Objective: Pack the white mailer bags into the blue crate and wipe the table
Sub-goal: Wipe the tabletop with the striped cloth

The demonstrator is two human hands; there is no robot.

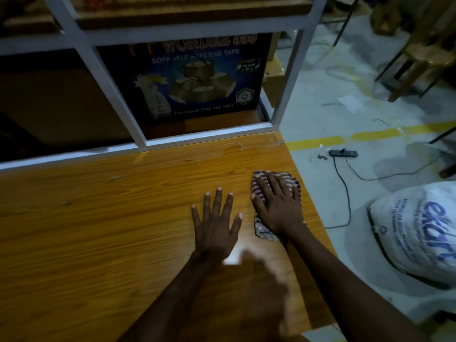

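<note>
While the left hand (214, 225) braces, fingers (218, 201) spread wide, the right hand (278, 206) presses the striped cloth (261, 229) flat-fingered to wipe the desk (98, 218).

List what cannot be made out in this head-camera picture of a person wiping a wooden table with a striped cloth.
Head view throughout:
1. Striped fabric cloth: mostly covered by the right hand.
2. Dark blue cardboard tape carton: top lettering cut by the grey metal shelf rail.
3. White printed woven sack: cut off by the right edge; small print blurred.
4. Blue crate, white mailer bags: outside the frame.
</note>
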